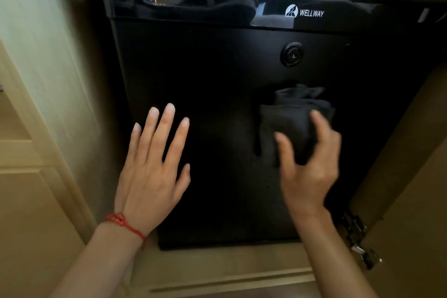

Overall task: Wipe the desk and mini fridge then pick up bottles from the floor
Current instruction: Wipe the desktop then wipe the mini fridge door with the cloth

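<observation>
The thumb and curled fingers [316, 118] of the right hand [310, 167] pinch a bunched dark grey cloth [294, 118], thumb on the near left side, fingertips wrapped over its right edge; the hand is blurred, so how many fingers grip cannot be told. The cloth lies against the front of the black mini fridge door [217, 80], right of centre and below the round black key lock [291, 54]. Its long axis runs roughly up and down the door, with a crumpled end pointing up toward the lock and a thin tail hanging down at its left edge. The right wrist is bent back, the forearm rising from the lower right corner of the view. The left hand [151, 172] is spread flat with all fingers straight and slightly fanned, pointing up the door and holding nothing; it sits at the door's left part, though whether the palm presses on the surface cannot be told. A red braided string bracelet [123, 224] circles the left wrist, and that forearm comes in from the lower left. Across the fridge's glossy top band is a white WELLWAY logo [304, 11]. Beige wooden cabinet panels [48, 104] flank the fridge, and a metal hinge [360, 244] shows at lower right.
</observation>
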